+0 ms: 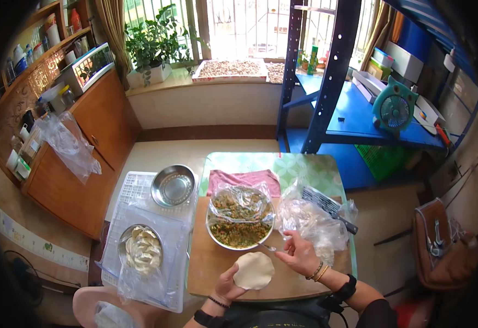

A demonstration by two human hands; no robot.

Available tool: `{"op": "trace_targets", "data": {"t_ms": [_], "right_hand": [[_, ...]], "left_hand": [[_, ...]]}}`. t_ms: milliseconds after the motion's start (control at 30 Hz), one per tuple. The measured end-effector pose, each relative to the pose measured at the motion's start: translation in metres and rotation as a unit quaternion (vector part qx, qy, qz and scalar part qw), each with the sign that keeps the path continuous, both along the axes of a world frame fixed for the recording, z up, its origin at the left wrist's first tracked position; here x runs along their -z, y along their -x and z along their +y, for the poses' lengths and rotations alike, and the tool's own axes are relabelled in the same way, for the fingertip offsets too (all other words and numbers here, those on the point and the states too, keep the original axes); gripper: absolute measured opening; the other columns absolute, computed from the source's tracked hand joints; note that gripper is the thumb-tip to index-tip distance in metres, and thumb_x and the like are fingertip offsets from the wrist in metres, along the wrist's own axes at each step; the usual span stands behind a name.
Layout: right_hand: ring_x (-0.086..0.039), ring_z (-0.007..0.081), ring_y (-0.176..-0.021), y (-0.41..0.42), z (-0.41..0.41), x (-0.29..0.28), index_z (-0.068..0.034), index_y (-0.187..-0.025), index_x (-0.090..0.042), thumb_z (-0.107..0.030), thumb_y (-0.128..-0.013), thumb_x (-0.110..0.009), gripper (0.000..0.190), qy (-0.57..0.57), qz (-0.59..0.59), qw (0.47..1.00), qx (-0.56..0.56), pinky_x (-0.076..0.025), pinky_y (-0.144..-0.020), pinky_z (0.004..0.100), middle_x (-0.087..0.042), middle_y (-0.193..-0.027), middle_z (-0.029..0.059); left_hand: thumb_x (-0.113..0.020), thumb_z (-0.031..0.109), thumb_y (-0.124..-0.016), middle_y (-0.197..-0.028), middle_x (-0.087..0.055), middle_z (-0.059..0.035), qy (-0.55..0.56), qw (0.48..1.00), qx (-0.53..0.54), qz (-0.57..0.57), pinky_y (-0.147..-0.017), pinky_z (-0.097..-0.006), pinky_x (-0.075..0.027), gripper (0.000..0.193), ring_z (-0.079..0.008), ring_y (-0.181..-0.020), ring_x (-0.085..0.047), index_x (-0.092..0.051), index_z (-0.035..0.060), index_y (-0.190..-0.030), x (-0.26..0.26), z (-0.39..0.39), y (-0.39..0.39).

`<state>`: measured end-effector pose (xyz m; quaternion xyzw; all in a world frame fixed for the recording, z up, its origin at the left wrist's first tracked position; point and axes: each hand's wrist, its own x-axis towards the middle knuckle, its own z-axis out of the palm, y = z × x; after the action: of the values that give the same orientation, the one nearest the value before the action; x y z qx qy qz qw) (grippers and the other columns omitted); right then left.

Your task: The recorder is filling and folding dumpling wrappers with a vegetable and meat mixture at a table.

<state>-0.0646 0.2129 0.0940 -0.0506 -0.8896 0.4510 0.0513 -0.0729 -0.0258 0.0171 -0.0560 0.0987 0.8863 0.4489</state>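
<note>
My left hand [227, 284] holds a round, flat dough wrapper [254, 270] above the near part of a wooden board [206, 262]. Just right of it, my right hand [298, 253] has its fingers apart beside the handle end of a metal spoon [268, 247]; contact with the handle is not plain. The spoon leans out of a round bowl of chopped green and brown filling [239, 235], partly covered by clear plastic film. Right of the bowl lie a clear plastic bag [304, 221] with pale contents and a patterned cleaver [323, 201] with a dark handle.
At the left, a white plastic crate [130, 184] bears an empty steel basin [173, 185] and a bowl of folded dumplings [144, 250]. A pink cloth [243, 180] lies behind the filling bowl. A pink stool [85, 303] stands at the near left, a blue metal shelf [345, 110] at the back right.
</note>
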Motion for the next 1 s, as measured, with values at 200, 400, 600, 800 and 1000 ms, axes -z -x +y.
{"op": "trace_targets", "data": {"t_ms": [200, 400, 600, 800, 1000], "right_hand": [[-0.065, 0.0283, -0.07, 0.022, -0.026, 0.006, -0.006, -0.107, -0.06, -0.021, -0.081, -0.069, 0.032, -0.047, 0.026, 0.992, -0.112, -0.052, -0.064, 0.0373, -0.063, -0.079, 0.0133], [-0.063, 0.0286, -0.067, 0.051, -0.032, 0.036, -0.005, -0.089, -0.061, -0.016, -0.083, -0.066, 0.014, -0.076, 0.124, 0.974, -0.173, -0.05, -0.06, 0.0379, -0.061, -0.074, 0.0119], [-0.063, 0.0287, -0.066, 0.059, -0.022, -0.003, -0.006, -0.084, -0.063, -0.013, -0.081, -0.067, 0.008, -0.108, 0.183, 0.953, -0.215, -0.05, -0.056, 0.0379, -0.061, -0.073, 0.0113], [-0.062, 0.022, -0.076, 0.071, -0.038, -0.009, -0.008, -0.089, -0.061, -0.012, -0.076, -0.066, 0.014, -0.173, 0.221, 0.896, -0.343, -0.049, -0.066, 0.0343, -0.06, -0.079, 0.0047], [-0.059, 0.0217, -0.079, 0.076, -0.04, -0.004, -0.011, -0.083, -0.056, -0.015, -0.075, -0.065, 0.012, -0.258, 0.187, 0.849, -0.422, -0.047, -0.069, 0.0335, -0.055, -0.078, 0.0036]], "left_hand": [[-0.044, 0.042, -0.099, -0.148, -0.038, -0.0158, 0.106, 0.994, 0.003, 0.003, -0.113, -0.0543, -0.028, 0.061, -0.0352, -0.137, -0.037, -0.03, 0.005, -0.146, -0.008, -0.002, -0.014], [-0.042, 0.043, -0.1, -0.147, -0.039, -0.0151, 0.16, 0.987, 0.016, 0.002, -0.112, -0.0535, -0.03, 0.06, -0.0353, -0.135, -0.038, -0.032, 0.0058, -0.146, -0.001, -0.011, -0.021], [-0.049, 0.036, -0.099, -0.144, -0.043, -0.0142, 0.067, 0.998, 0.019, -0.002, -0.108, -0.0493, -0.037, 0.058, -0.0322, -0.132, -0.043, -0.032, 0.0048, -0.145, 0.01, -0.017, -0.021], [-0.048, 0.039, -0.098, -0.145, -0.041, -0.0157, 0.081, 0.996, 0.024, 0.004, -0.111, -0.0504, -0.033, 0.061, -0.0331, -0.134, -0.04, -0.032, 0.0041, -0.145, 0.007, -0.014, -0.023], [-0.045, 0.039, -0.1, -0.142, -0.044, -0.0134, 0.076, 0.997, 0.017, 0.009, -0.108, -0.0472, -0.039, 0.057, -0.0302, -0.131, -0.045, -0.032, 0.0051, -0.145, 0.012, -0.021, -0.019]]}}
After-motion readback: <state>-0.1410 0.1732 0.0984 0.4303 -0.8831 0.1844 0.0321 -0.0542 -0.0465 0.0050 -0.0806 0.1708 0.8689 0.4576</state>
